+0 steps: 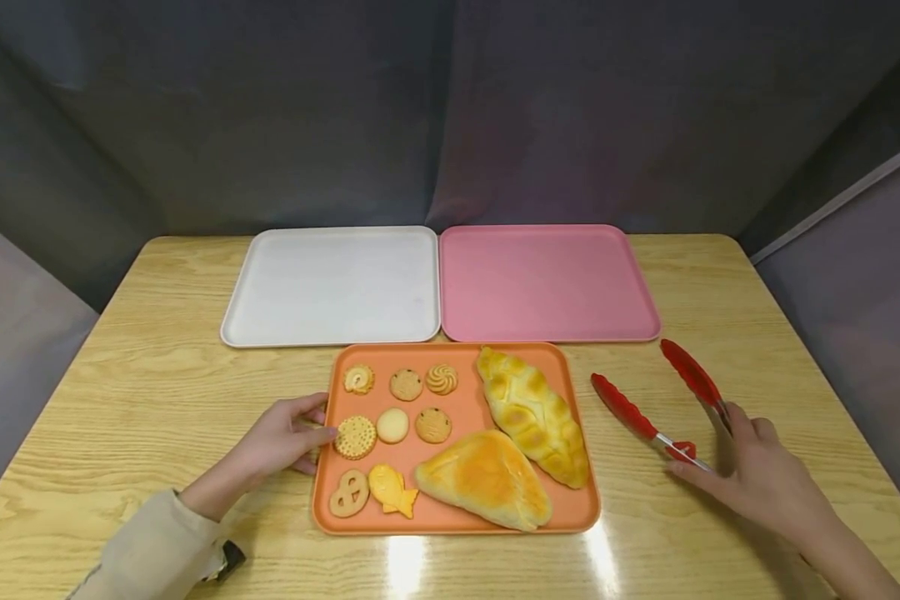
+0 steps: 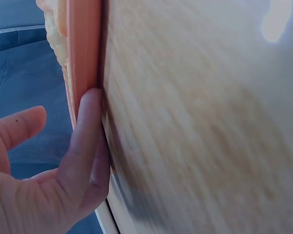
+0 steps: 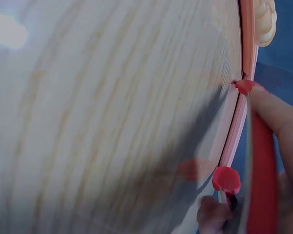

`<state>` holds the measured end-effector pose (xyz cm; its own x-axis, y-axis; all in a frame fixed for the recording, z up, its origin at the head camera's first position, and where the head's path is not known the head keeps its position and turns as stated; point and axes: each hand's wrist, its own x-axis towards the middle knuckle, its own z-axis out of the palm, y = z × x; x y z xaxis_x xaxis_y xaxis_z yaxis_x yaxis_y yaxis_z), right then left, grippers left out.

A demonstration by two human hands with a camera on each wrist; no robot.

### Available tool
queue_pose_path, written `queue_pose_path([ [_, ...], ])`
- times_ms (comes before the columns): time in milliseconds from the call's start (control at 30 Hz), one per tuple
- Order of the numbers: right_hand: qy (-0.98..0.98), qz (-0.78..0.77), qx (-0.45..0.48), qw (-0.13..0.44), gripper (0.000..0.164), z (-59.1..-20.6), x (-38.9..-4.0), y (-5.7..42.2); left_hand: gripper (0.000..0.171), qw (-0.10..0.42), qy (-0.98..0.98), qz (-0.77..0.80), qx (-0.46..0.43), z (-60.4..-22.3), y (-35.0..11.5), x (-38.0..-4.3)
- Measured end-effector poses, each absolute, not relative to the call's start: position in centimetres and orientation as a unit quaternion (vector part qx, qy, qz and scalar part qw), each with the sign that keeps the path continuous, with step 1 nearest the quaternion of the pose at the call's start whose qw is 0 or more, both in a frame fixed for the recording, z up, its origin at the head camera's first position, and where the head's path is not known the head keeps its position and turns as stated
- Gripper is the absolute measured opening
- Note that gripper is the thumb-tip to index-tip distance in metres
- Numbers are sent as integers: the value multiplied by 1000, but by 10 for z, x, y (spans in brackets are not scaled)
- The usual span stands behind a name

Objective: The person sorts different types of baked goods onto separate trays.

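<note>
An orange tray [image 1: 450, 392] carries several cookies, a braided bread [image 1: 536, 417] and a triangular bread [image 1: 487, 479]. At its left edge is my left hand [image 1: 288, 437], fingertips against the tray's side; the left wrist view shows these fingers [image 2: 85, 131] nearly straight and the thumb raised apart from the tray. My right hand [image 1: 772, 479] grips red-tipped tongs [image 1: 630, 408] to the right of the tray. The arms of the tongs are spread, with nothing between their tips. One red arm [image 3: 263, 170] passes close by the camera in the right wrist view.
Behind the orange tray, a white tray [image 1: 333, 287] and a pink tray [image 1: 547, 283] lie side by side, both bare. The wooden table [image 1: 135, 375] extends on both sides. Dark curtains [image 1: 270, 117] hang at the back.
</note>
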<state>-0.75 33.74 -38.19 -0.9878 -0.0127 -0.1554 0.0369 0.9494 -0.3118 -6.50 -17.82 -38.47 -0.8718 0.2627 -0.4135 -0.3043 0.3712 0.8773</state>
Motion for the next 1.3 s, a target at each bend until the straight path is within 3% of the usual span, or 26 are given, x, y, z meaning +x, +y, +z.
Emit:
queue_pose_path([
  [500, 990, -135, -25, -32, 94, -371, -1, 339, 62, 250, 788, 562, -16, -383, -180, -64],
  [1300, 988, -124, -50, -80, 87, -348, 8, 323, 60, 234, 798, 555, 7, -390, -180, -68],
])
